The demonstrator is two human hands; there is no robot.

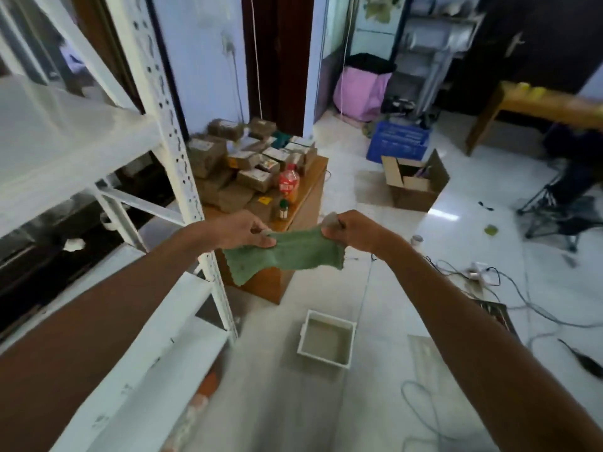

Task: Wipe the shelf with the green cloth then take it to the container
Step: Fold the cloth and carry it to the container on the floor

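Note:
The green cloth (290, 254) hangs stretched in the air between both hands. My left hand (243, 229) pinches its left upper edge and my right hand (350, 230) pinches its right upper corner. A white square container (326, 343) stands on the floor below the cloth, open side up and with nothing in it. The white metal shelf (81, 141) fills the left side, and its upright post (176, 151) runs down just left of my left hand.
A low wooden cabinet (306, 203) behind the cloth carries several small cardboard boxes, a red-labelled bottle (288, 183) and a small jar. An open cardboard box (414, 182) and a blue crate (398, 141) stand further back. Cables (522, 305) lie across the floor at right.

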